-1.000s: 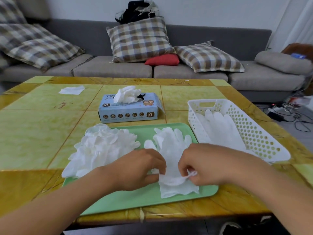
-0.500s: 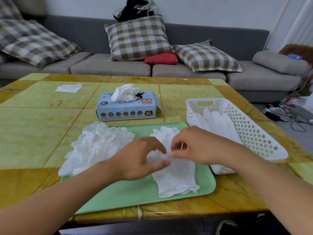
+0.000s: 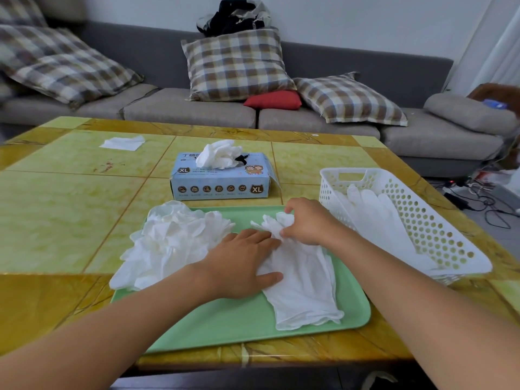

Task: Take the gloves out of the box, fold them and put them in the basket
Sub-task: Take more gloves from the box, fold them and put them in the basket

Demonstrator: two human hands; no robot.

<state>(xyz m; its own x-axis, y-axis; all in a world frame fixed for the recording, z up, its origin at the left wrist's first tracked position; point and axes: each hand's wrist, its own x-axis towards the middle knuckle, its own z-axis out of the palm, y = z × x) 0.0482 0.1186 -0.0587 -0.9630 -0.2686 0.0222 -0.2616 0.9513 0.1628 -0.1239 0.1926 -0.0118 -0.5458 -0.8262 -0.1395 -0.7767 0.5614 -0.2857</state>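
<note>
1. The left hand (image 3: 242,266) lies flat, fingers straight, pressing the near-left part of the glove (image 3: 304,285) onto the tray (image 3: 225,327). The right hand (image 3: 306,223) has its fingers curled round the glove's far, fingered end and pinches it, bunched.
2. Far left on the table (image 3: 56,220) lies a small white sheet (image 3: 122,143), apart from everything else.
3. On the left of the tray sits a loose pile (image 3: 168,240) of crumpled white gloves, not yet folded.
4. Behind the tray stands the blue box (image 3: 221,178), marked XL, with a white glove bunched out of its top slot.
5. The glove in hand lies lengthwise on the tray's right half, cuff toward the person. It is thin, white and faintly translucent, wrinkled, with a wavy cuff edge.
6. Judged from its look, it is very light and limp, with no stiffness to hold a crease; it may cling or spring open. Best taken at the fingers or cuff, with the middle pinned flat.
7. At the right stands the white perforated basket (image 3: 422,220), just beside the tray, with flattened gloves already lying inside.
</note>
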